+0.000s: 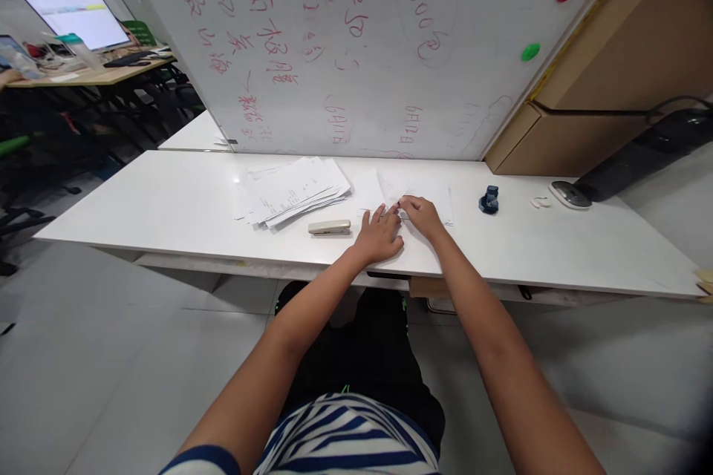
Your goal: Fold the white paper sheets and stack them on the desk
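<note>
Both my arms reach over the white table [167, 208]. My left hand [379, 235] lies flat with fingers stretched out, pressing on white paper sheets [420, 191] in front of me. My right hand [422, 214] sits just right of it, fingers curled in a pinch on the same sheets. A beige stapler [330, 227] lies just left of my left hand. Further left is a fanned stack of printed papers [293, 191].
A whiteboard [356, 44] with red writing and magnets stands against the table's far edge. A small dark blue object [489, 200] and a mouse [569, 194] lie to the right, beside cardboard boxes [624, 67]. A desk with a lit monitor [78, 17] is far left.
</note>
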Action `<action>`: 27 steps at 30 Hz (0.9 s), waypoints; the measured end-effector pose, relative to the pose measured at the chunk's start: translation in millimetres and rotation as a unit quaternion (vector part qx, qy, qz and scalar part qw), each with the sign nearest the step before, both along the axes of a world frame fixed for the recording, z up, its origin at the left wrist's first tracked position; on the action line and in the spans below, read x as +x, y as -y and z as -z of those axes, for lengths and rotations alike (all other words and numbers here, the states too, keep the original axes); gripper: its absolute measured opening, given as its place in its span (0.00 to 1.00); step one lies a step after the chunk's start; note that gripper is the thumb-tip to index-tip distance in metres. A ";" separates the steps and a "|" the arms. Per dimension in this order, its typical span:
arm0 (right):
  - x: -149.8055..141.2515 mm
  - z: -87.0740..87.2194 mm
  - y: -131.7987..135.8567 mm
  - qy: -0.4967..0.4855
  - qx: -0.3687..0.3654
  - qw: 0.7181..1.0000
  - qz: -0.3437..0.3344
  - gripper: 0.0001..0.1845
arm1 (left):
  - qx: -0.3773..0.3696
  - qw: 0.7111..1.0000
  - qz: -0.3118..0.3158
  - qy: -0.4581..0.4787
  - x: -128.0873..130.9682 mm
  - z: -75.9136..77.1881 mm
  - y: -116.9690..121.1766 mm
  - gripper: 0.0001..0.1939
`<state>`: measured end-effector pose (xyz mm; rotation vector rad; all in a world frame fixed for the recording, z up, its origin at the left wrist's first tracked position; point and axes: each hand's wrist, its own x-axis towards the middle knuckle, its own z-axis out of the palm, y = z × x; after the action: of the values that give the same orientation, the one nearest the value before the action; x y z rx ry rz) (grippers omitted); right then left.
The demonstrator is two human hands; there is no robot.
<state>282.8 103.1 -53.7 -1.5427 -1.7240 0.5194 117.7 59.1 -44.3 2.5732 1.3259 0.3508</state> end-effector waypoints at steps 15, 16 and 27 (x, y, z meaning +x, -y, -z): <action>-40.7 -38.4 109.6 0.161 0.129 0.973 0.107 0.18 | -0.169 0.881 -0.035 0.440 -21.6 -34.1 63.2 0.25; -48.2 -34.8 134.3 0.193 0.121 0.972 0.054 0.17 | -0.245 0.835 -0.034 0.492 -26.9 -36.0 78.4 0.25; -80.3 50.2 240.7 0.089 0.092 0.984 0.124 0.21 | -0.521 0.594 -0.254 0.558 -116.1 28.7 145.5 0.25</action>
<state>202.4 -137.5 -103.9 -1.6789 -1.6273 0.0944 1.5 -86.4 -73.1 0.6138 1.0737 0.7736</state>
